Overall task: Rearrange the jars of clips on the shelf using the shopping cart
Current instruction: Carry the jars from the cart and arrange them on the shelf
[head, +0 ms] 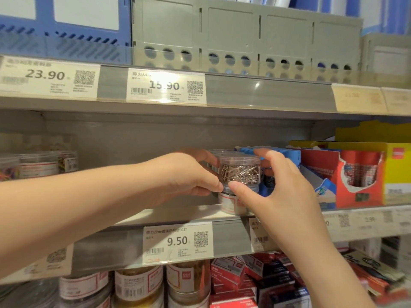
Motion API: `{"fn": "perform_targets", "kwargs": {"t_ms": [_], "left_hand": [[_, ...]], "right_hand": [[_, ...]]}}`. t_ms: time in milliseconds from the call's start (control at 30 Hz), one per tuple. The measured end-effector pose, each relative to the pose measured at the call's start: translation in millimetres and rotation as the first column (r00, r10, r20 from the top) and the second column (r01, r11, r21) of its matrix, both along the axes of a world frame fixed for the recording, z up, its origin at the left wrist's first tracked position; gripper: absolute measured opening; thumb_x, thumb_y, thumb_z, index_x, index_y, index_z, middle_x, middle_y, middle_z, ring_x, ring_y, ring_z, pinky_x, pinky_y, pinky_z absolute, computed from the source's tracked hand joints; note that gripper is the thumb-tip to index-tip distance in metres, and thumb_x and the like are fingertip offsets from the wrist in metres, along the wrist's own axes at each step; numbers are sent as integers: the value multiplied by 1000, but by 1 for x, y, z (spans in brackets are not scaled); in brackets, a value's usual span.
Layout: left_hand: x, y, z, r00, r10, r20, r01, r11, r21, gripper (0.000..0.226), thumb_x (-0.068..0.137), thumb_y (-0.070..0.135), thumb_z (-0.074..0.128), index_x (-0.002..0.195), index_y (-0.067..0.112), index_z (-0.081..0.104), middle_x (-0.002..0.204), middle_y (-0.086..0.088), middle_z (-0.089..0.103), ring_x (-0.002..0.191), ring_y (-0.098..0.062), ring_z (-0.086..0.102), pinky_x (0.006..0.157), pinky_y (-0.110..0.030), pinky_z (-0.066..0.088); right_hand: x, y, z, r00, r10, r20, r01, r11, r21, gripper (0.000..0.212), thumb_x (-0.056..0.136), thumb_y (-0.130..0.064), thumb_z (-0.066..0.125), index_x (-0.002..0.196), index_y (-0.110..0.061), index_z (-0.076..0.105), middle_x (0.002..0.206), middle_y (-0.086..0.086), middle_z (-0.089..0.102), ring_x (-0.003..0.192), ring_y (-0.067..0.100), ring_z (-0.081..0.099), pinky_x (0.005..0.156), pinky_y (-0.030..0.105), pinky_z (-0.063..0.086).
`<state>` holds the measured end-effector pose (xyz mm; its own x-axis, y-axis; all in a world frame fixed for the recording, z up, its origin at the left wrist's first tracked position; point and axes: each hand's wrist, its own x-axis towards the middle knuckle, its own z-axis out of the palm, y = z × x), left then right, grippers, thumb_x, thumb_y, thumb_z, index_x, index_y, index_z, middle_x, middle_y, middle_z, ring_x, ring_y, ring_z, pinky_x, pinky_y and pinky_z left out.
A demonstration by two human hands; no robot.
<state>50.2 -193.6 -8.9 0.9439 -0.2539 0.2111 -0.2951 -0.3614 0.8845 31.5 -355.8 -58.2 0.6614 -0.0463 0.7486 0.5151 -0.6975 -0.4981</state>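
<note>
A clear jar of rose-gold paper clips (240, 170) sits on top of a second clear jar (231, 204) on the middle shelf (178, 213). My left hand (189, 176) curls around the top jar from the left, thumb at its lower edge. From the right, my right hand (280, 190) holds the same jar, thumb at its base and fingers over its far side. More jars stand behind the stack, mostly hidden. The shopping cart is out of view.
Other clip jars (37, 164) stand at the shelf's left end. A blue rack (278, 152) and red-and-yellow cartons (360, 174) fill the right side. Grey and blue file organisers (244, 34) stand on the shelf above. Below are labelled jars (138, 283) and boxes of staples (255, 278).
</note>
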Motion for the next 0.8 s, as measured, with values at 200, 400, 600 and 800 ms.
{"fn": "perform_targets", "kwargs": {"t_ms": [200, 400, 600, 800], "left_hand": [[-3, -1, -1, 1000, -23, 5, 23, 1000, -17, 35, 74, -6, 68, 101, 15, 57, 106, -18, 67, 95, -23, 67, 77, -22, 54], [-6, -5, -1, 999, -18, 34, 19, 1000, -15, 34, 72, -6, 70, 96, 15, 57, 100, -16, 68, 86, -21, 68, 70, -16, 53], [-5, -7, -4, 991, 42, 129, -55, 994, 98, 35, 64, 11, 80, 87, 25, 58, 88, 0, 71, 83, -12, 67, 80, -22, 49], [-5, -9, -3, 994, 26, 103, -32, 998, 49, 32, 69, 5, 76, 85, 23, 57, 78, 3, 68, 59, 2, 63, 53, -8, 45]], "right_hand": [[0, 1, 0, 1000, 12, -5, -12, 1000, 1, 65, 69, -61, 57, 127, -36, 41, 104, -25, 36, 112, 5, 44, 100, 42, 39], [-1, 0, 0, 1000, 12, -9, -12, 1000, -5, 66, 70, -60, 58, 129, -36, 40, 103, -25, 35, 112, 5, 44, 100, 42, 39], [1, 0, -1, 1000, 7, 6, -7, 1000, -4, 64, 72, -60, 57, 128, -35, 40, 102, -24, 35, 104, 2, 41, 99, 43, 39], [0, -1, -1, 1000, 10, 10, -9, 1000, -5, 63, 74, -59, 55, 130, -35, 40, 100, -26, 32, 98, -3, 35, 99, 41, 39]]}}
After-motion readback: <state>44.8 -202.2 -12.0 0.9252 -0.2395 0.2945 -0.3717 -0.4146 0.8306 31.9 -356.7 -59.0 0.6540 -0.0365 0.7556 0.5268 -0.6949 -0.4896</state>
